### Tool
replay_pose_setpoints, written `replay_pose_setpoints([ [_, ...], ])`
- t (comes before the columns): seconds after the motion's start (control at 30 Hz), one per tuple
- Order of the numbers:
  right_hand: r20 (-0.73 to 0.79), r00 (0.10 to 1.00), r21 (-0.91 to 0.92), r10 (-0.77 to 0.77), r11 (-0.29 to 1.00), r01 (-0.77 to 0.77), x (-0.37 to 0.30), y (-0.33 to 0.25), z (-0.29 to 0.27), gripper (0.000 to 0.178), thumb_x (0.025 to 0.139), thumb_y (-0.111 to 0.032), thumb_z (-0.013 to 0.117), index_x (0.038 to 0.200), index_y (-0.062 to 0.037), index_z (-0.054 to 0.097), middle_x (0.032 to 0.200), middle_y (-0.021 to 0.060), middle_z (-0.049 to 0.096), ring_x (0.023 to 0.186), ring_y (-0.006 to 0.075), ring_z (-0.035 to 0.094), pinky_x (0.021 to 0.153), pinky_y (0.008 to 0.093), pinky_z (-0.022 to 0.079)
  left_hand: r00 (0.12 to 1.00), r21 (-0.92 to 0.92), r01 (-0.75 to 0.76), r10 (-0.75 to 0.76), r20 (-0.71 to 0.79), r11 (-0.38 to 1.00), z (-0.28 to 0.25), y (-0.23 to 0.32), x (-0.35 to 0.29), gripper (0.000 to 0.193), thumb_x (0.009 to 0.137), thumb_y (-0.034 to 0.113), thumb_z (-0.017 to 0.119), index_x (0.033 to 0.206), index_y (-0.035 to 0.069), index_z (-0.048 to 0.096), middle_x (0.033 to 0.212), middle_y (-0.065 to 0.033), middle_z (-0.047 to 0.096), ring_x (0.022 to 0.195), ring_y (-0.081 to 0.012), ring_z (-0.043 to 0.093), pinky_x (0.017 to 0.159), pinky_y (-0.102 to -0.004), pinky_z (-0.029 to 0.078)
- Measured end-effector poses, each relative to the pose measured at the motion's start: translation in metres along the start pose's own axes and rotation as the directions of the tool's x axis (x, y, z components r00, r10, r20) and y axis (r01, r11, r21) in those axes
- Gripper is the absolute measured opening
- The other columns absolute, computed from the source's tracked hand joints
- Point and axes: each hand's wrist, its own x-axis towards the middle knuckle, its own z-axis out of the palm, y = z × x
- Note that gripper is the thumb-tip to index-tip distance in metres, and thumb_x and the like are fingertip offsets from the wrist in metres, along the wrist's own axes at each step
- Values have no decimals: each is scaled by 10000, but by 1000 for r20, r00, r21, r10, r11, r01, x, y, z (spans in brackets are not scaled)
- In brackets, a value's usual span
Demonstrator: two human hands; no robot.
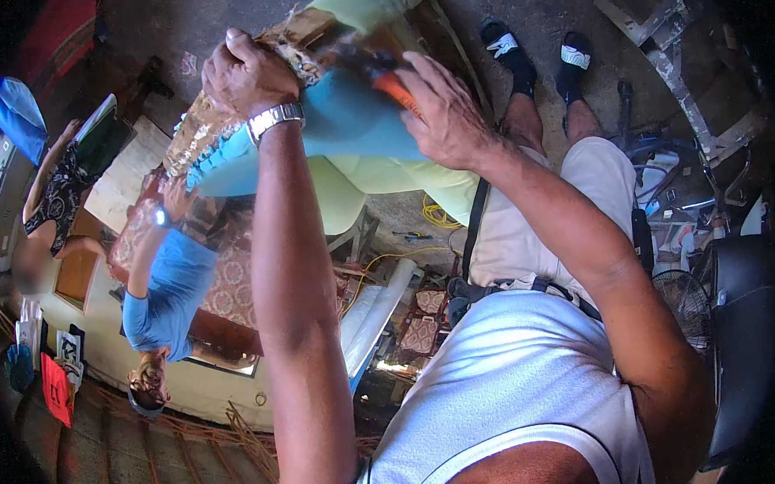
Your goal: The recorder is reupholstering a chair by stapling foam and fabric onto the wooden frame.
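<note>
An upholstered furniture frame lies in front of me, with bare wood (pixel 310 27), blue fabric (pixel 346 113) along its side and pale green covering (pixel 384 1). My left hand (pixel 252 74), a metal watch on its wrist, is closed at the frame's ragged wooden edge; what its fingers press on is mostly hidden. My right hand (pixel 446 107) is wrapped round an orange-handled tool (pixel 393 93) held over the blue fabric. The tool's dark head is smeared by motion, so its kind cannot be made out.
On the left, a person in a blue shirt (pixel 170 275) has a hand (pixel 177 198) at the gathered blue fabric; another person (pixel 61 202) is beyond. A patterned seat (pixel 232 285) stands near them. A yellow cord (pixel 438 211) lies on the floor; a metal frame (pixel 676 69) and fan (pixel 682 305) are at right.
</note>
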Motion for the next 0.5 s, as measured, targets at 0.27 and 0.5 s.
replay_pose_setpoints([
  [0.27, 194, 981, 140, 16, 989, -44, 9, -13, -23, 387, 890, -326, 688, 1044, 14, 585, 1047, 206, 558, 956, 395, 603, 830, 468, 502, 997, 0, -76, 76, 12, 997, 0, 0, 1, 425, 960, 354, 441, 879, 15, 685, 980, -197, 677, 993, -386, 574, 947, -490, 398],
  [0.5, 160, 976, 424, -151, 903, 70, -2, -12, -43, 329, 891, -279, 682, 1029, 8, 603, 972, 196, 604, 907, 349, 643, 773, 418, 522, 998, 2, -54, 54, 27, 999, 1, -9, 6, 427, 958, 344, 403, 900, 28, 686, 974, -182, 676, 1008, -372, 572, 952, -473, 390],
])
